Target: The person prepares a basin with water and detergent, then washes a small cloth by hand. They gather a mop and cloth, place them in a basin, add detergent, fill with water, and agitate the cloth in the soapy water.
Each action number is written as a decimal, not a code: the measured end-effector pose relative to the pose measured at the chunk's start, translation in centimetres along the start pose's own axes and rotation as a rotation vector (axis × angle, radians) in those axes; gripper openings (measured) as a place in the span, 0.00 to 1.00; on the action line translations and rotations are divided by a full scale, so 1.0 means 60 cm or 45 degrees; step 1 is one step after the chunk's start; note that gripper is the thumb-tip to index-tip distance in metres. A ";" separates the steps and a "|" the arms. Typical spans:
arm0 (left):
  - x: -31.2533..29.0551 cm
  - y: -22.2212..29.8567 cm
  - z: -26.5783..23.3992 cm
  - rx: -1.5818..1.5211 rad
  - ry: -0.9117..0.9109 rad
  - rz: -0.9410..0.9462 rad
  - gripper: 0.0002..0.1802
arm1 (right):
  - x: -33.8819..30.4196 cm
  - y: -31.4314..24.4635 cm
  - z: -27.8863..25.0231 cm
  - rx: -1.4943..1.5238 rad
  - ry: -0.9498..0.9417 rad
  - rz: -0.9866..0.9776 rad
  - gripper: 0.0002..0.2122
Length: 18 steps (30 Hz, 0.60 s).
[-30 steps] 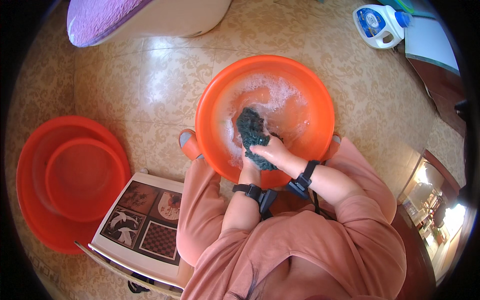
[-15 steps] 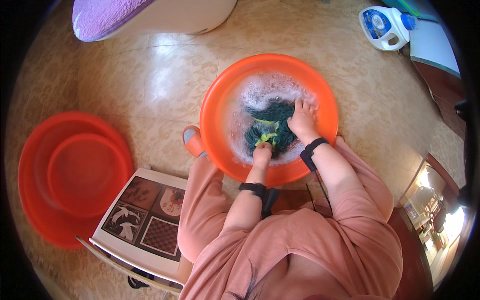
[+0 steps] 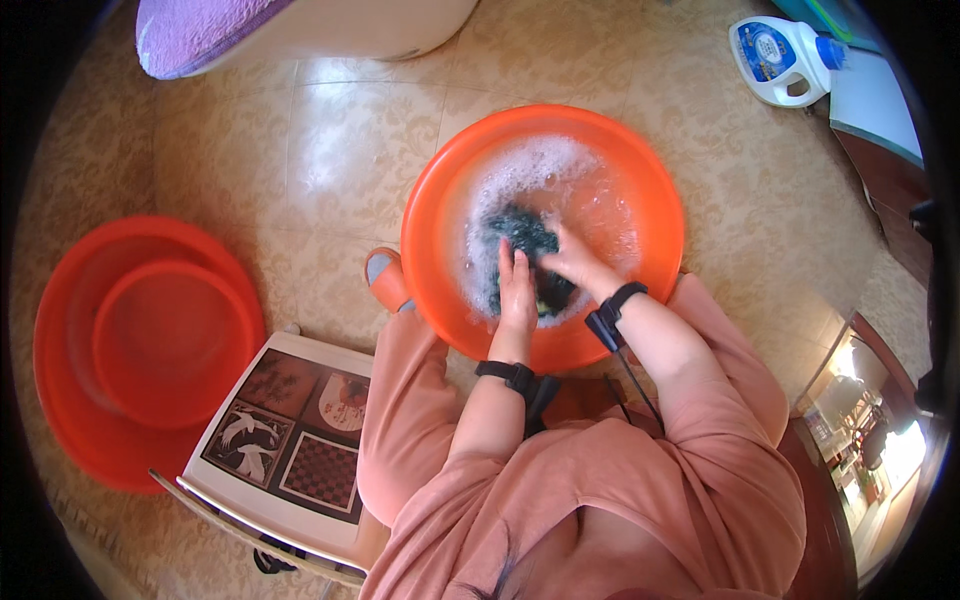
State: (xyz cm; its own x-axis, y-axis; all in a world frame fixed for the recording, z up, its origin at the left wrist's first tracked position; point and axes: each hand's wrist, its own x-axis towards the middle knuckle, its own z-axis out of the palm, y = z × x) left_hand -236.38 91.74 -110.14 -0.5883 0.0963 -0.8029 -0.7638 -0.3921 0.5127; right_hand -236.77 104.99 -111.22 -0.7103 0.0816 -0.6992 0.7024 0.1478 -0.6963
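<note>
A round orange basin [image 3: 655,210] holds sudsy water. In it lies a wet, bunched dark green cloth [image 3: 525,228] with a knitted look, partly under foam and partly hidden by my hands. My left hand [image 3: 515,290] rests against its near left side, fingers stretched out and pointing away from me. From the right, my right hand [image 3: 575,258] touches the cloth with fingers apart, their tips slightly blurred. White foam [image 3: 540,160] gathers along the far and left sides of the water. Only a small yellow-green patch shows near the cloth's lower end.
Two nested red basins [image 3: 60,370] stand on the floor at left. Near them is a low chair [image 3: 215,480] with a picture-printed seat. A white detergent jug [image 3: 785,62] with a blue cap is at far right, and a purple-covered tub-like object [image 3: 200,35] at far left.
The cloth has been pushed together to the left and its yellow-green part is mostly covered. My right hand moved left and nearer; my left hand opened from its grip and reached forward.
</note>
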 end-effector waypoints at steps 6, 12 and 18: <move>-0.011 0.048 -0.012 -0.573 -0.268 -0.164 0.30 | -0.090 -0.064 0.027 0.421 -0.448 -0.067 0.18; 0.001 0.033 -0.022 -0.486 -0.109 -0.298 0.20 | -0.120 -0.106 0.045 -0.488 0.101 -0.329 0.14; -0.002 0.035 0.011 -0.290 -0.013 -0.092 0.18 | -0.052 -0.061 0.009 -0.660 0.370 -0.158 0.12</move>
State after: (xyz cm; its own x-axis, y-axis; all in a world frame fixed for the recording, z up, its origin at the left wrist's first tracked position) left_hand -238.06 91.52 -108.75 -0.5377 0.1406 -0.8314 -0.7253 -0.5800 0.3710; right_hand -237.09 103.69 -106.60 -0.8205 0.2882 -0.4938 0.5511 0.6285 -0.5489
